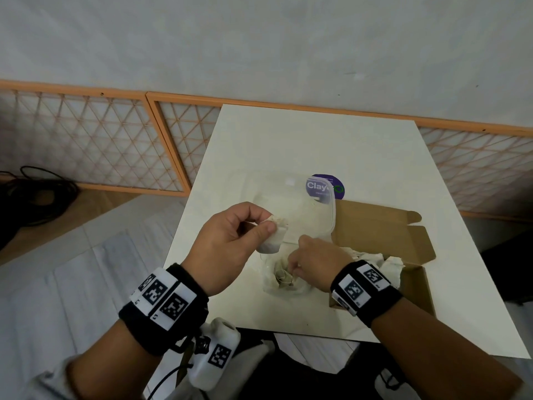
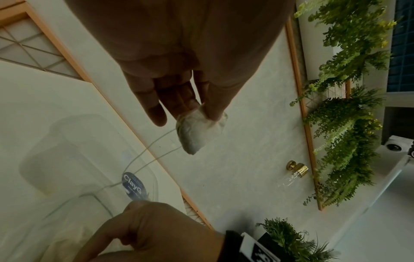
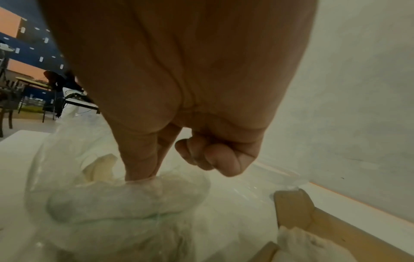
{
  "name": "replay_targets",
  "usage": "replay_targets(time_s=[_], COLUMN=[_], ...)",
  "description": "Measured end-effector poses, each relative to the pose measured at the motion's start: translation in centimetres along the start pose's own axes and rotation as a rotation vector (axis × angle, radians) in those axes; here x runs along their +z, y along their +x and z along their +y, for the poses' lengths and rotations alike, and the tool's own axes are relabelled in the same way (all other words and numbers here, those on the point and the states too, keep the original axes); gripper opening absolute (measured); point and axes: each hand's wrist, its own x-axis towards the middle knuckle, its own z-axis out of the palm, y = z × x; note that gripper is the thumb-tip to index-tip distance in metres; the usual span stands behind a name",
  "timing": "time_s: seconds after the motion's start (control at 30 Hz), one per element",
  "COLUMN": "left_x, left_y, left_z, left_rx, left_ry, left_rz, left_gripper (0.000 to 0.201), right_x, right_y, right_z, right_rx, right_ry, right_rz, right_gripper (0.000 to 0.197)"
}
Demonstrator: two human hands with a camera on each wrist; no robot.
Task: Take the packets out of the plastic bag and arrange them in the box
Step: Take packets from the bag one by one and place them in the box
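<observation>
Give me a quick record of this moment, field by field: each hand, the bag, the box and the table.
left hand: raised above the table, pinches one white packet between thumb and fingers; a thin string trails from it
right hand: fingertips down in the mouth of the plastic bag
plastic bag: crumpled on the table, more packets inside
box: brown cardboard, open, right of the bag, white packets already in it
table: white; also holds a clear lid with a purple label

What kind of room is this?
Probably a cafe or shared lounge, not a home: a small white table, leafy plants on the wall, and more tables and chairs farther off.
</observation>
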Motion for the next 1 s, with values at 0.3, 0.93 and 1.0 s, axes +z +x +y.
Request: replay_targets(time_s=[0.3,0.93,1.0], left_x=[-0.6,2.9,3.4], left_y=[-0.1,-0.7,-0.4], left_z=[0.3,1.7,1.9], left_rx=[-0.013,0.041,0.054], left_ry=[0.046,0.278,0.269], left_rz=[-0.01,-0.347,-0.363], left_gripper=[0.004,0.007,0.009], right_x=[-4.2,-14.1,-14.6], right_y=[-3.2,-11.8,-12.4], right_z=[1.6,-0.7,-0.8], right_rx=[-0.067,-0.141,-0.147], right_ry=[0.318,0.989,0.985], right_rz=[0.229,0.51,0.526], right_gripper=[0.014,0.009,0.009])
